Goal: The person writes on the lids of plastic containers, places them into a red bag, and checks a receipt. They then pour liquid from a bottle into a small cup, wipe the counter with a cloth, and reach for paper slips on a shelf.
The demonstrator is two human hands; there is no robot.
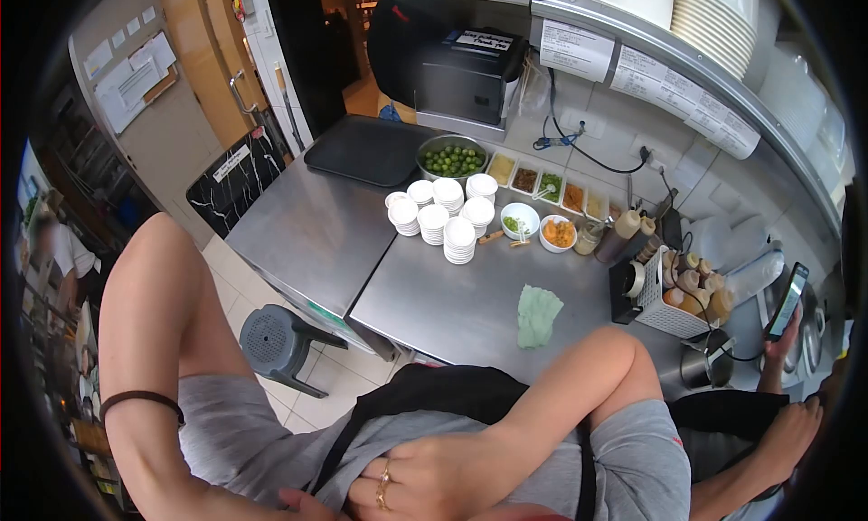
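Note:
My right hand (429, 478), with rings on a finger, lies across my chest. Its fingers are curled against the grey shirt (280, 458), whose cloth bunches beside them. My left arm is bent, with a dark band at the wrist; my left hand (226, 505) is at the bottom edge, mostly cut off, so its fingers hardly show. A black apron (443, 390) hangs over the shirt. Before me on the steel counter (425, 291) stand several stacks of small white dishes (459, 236), apart from both hands. A green cloth (539, 316) lies nearer me.
A metal bowl of green limes (454, 159) stands by a black tray (366, 150). Topping containers (524, 179), two white bowls (558, 234) and a basket of bottles (674, 315) line the back. A grey stool (276, 340) is below. Another person's hand holds a phone (789, 300) at right.

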